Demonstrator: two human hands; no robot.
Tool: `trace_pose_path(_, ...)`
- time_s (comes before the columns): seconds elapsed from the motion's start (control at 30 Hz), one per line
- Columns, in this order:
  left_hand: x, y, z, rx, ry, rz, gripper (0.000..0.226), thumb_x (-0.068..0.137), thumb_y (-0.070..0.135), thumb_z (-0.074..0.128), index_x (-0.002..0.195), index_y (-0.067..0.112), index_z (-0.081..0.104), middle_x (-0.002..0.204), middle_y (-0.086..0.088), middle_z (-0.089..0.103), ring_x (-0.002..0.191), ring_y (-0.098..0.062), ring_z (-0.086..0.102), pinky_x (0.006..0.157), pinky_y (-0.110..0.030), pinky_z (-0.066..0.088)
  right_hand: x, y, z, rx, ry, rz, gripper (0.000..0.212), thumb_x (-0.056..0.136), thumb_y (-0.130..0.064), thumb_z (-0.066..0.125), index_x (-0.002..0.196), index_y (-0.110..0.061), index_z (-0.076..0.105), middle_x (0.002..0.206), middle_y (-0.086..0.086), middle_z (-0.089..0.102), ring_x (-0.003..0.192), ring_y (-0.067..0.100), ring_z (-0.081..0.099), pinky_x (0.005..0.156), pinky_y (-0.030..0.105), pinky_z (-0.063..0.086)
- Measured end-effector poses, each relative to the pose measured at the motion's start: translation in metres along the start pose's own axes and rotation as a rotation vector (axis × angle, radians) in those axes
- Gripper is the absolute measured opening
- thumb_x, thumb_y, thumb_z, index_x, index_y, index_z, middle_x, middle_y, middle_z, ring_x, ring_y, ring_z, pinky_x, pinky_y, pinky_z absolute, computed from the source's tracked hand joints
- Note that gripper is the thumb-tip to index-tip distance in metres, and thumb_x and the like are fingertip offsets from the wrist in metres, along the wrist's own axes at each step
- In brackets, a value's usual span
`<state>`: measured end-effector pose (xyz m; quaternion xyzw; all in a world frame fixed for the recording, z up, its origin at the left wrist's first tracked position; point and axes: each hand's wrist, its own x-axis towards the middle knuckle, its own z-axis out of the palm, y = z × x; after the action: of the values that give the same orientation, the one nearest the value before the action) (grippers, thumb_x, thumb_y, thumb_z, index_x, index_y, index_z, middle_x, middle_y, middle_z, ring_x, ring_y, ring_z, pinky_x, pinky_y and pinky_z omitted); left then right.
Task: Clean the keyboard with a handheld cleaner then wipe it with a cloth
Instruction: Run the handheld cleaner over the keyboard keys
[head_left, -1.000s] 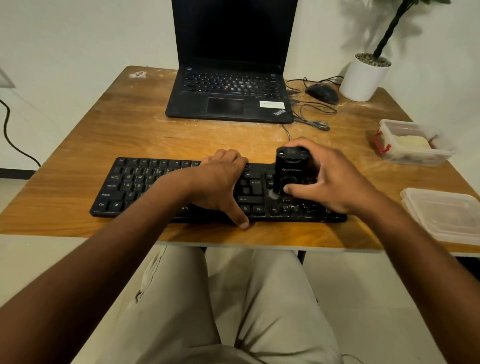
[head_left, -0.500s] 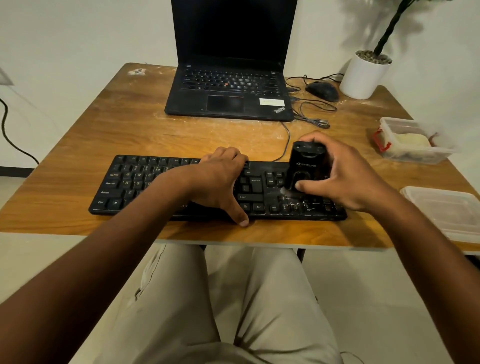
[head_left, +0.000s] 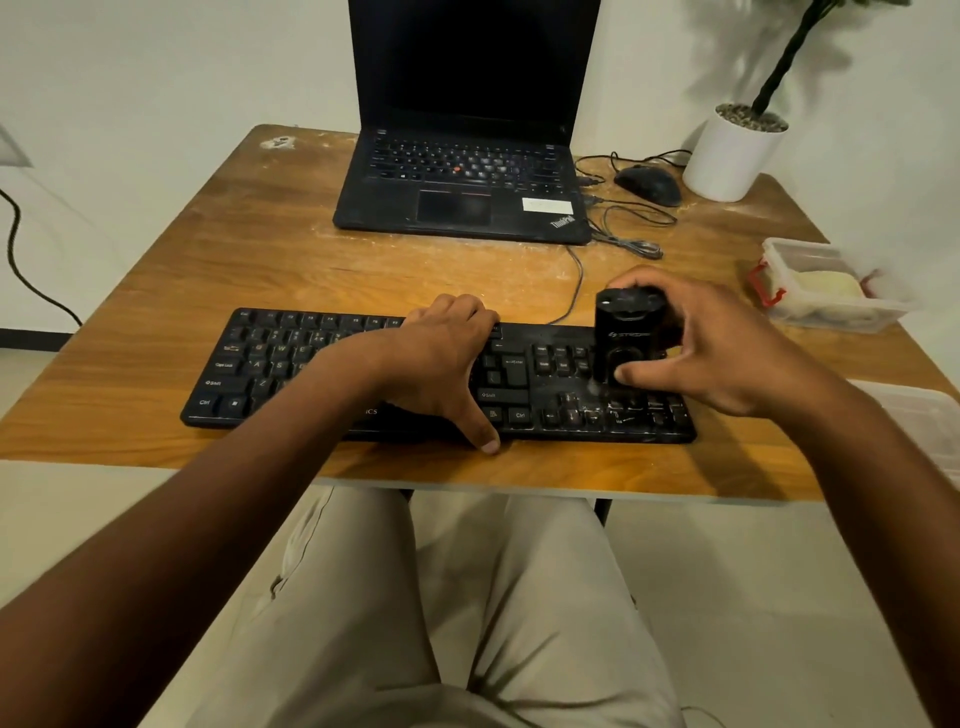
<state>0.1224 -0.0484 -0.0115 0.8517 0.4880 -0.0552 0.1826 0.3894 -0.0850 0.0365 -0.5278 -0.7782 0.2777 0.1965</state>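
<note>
A black keyboard (head_left: 270, 364) lies along the near edge of the wooden table (head_left: 208, 260), dusty on its right end. My left hand (head_left: 441, 358) lies flat across the keyboard's middle, its thumb hooked over the front edge. My right hand (head_left: 722, 348) grips a black handheld cleaner (head_left: 626, 335), which stands upright on the right-hand keys near the number pad, thumb on its front. No cloth is visible.
An open black laptop (head_left: 467, 182) sits at the back middle, with a mouse (head_left: 648, 184), cables and a white plant pot (head_left: 730, 150) to its right. A clear container (head_left: 831, 288) with red clips and a flat lid (head_left: 924, 421) lie at the right edge.
My right hand has slid the cleaner rightward along the keyboard, from beside the enter key to the number pad. My left hand has stayed in place.
</note>
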Motion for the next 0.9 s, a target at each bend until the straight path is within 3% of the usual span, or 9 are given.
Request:
trace_pose_path(0.13, 0.0, 0.0, 0.001, 0.008, 0.001, -0.002, 0.128, 0.053, 0.069, 0.088, 0.153, 0.023, 0.024, 0.148, 0.003, 0.029, 0.136, -0.019, 0.026, 0.118, -0.047, 0.03, 0.0, -0.009, 0.011, 0.138, 0.073, -0.054, 0.064, 0.073, -0.007, 0.086, 0.113, -0.046, 0.056, 0.107, -0.02, 0.066, 0.102, -0.006, 0.063, 0.082, 0.022, 0.058)
trace_pose_path(0.23, 0.0, 0.0, 0.001, -0.002, 0.0, -0.005, 0.126, 0.053, 0.068, 0.088, 0.153, 0.024, 0.026, 0.147, 0.003, 0.03, 0.136, -0.019, 0.026, 0.118, -0.046, 0.031, -0.004, -0.01, 0.027, 0.188, -0.006, -0.082, 0.062, 0.073, -0.005, 0.086, 0.119, -0.037, 0.058, 0.109, -0.022, 0.066, 0.105, -0.002, 0.063, 0.086, 0.016, 0.054)
trace_pose_path(0.3, 0.0, 0.001, 0.0, -0.006, -0.003, -0.007, 0.127, 0.053, 0.067, 0.089, 0.153, 0.023, 0.025, 0.147, 0.003, 0.03, 0.137, -0.019, 0.026, 0.118, -0.046, 0.031, -0.003, -0.006, 0.031, 0.158, -0.004, -0.084, 0.064, 0.074, -0.006, 0.086, 0.118, -0.042, 0.057, 0.109, -0.024, 0.066, 0.104, -0.004, 0.063, 0.086, 0.014, 0.053)
trace_pose_path(0.43, -0.001, 0.002, -0.001, -0.003, -0.011, -0.009, 0.129, 0.054, 0.065, 0.089, 0.155, 0.023, 0.022, 0.15, 0.002, 0.028, 0.139, -0.02, 0.025, 0.118, -0.046, 0.03, 0.006, 0.0, 0.031, 0.128, 0.16, -0.068, 0.067, 0.074, -0.005, 0.086, 0.112, -0.049, 0.052, 0.103, -0.019, 0.066, 0.097, -0.012, 0.062, 0.079, 0.008, 0.051)
trace_pose_path(0.53, -0.002, 0.002, -0.002, 0.0, -0.014, -0.006, 0.13, 0.054, 0.066, 0.089, 0.156, 0.023, 0.021, 0.149, 0.002, 0.028, 0.138, -0.02, 0.024, 0.118, -0.045, 0.03, 0.004, -0.001, 0.029, 0.192, 0.203, -0.079, 0.062, 0.074, -0.005, 0.087, 0.118, -0.037, 0.057, 0.105, -0.015, 0.067, 0.101, -0.004, 0.065, 0.084, 0.017, 0.055)
trace_pose_path(0.7, -0.002, 0.0, -0.002, -0.013, -0.011, 0.002, 0.127, 0.052, 0.068, 0.088, 0.153, 0.023, 0.026, 0.145, 0.003, 0.03, 0.134, -0.019, 0.027, 0.117, -0.046, 0.032, -0.011, -0.006, 0.029, 0.181, -0.008, -0.107, 0.062, 0.074, -0.005, 0.086, 0.119, -0.037, 0.058, 0.111, -0.022, 0.065, 0.107, -0.001, 0.063, 0.089, 0.017, 0.054)
trace_pose_path(0.9, -0.002, 0.001, -0.002, -0.006, -0.022, -0.003, 0.132, 0.052, 0.068, 0.088, 0.156, 0.022, 0.021, 0.149, 0.003, 0.027, 0.138, -0.02, 0.024, 0.119, -0.046, 0.029, 0.009, -0.003, 0.035, 0.12, 0.182, -0.089, 0.063, 0.076, -0.007, 0.086, 0.122, -0.037, 0.054, 0.106, -0.019, 0.065, 0.1, -0.011, 0.062, 0.083, 0.012, 0.053)
